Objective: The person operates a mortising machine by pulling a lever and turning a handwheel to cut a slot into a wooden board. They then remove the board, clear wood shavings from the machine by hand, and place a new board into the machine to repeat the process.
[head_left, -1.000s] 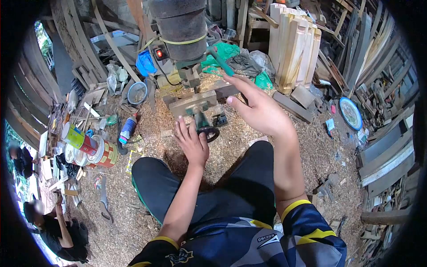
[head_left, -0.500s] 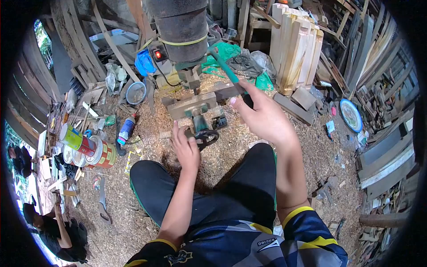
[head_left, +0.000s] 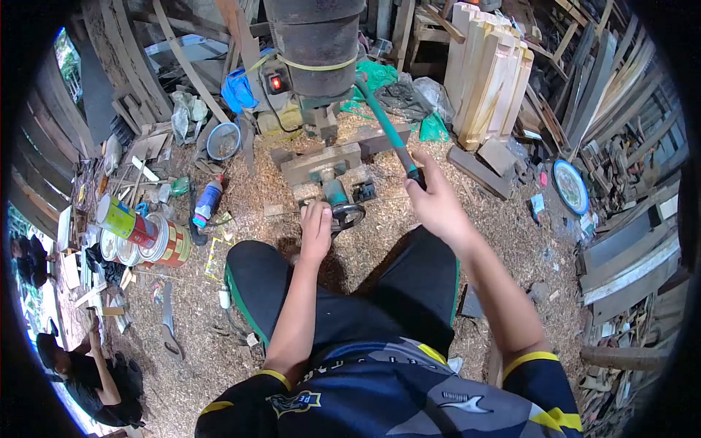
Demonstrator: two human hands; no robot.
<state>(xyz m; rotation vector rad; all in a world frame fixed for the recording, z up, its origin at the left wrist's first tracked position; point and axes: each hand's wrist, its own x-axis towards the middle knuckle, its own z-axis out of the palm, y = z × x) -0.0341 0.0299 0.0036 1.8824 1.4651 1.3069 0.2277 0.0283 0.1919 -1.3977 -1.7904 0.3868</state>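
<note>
- The right hand (head_left: 437,204) is holding the black end of a green-sleeved lever (head_left: 381,120) between thumb and fingers; the lower fingers are hiding beneath it.
- The left hand (head_left: 315,232) is bending its fingers just beside the left rim of a dark handwheel (head_left: 350,217); whether it is gripping the rim, I cannot tell.
- The lever is slanting down toward the right hand from the right side of a machine (head_left: 314,44), whose switch (head_left: 276,83) is glowing red.
- A wood block (head_left: 321,166) is lying crosswise beneath the machine's head, its near edge facing the handwheel.
- A darker board (head_left: 383,141) is showing behind the block's right end.
- Wood shavings are covering the floor (head_left: 201,299) around the machine.
- Toward the floor's left edge, a bottle (head_left: 208,201) is lying near some buckets (head_left: 166,244), and a handsaw (head_left: 169,321) is lying closer to the wearer.
- Pale timbers (head_left: 485,80) are standing together behind and right of the lever.
- A round blue-rimmed dish (head_left: 570,187) is resting toward the floor's right edge.
- A person in dark clothes (head_left: 98,383) is bending both arms at the floor's near left corner.
</note>
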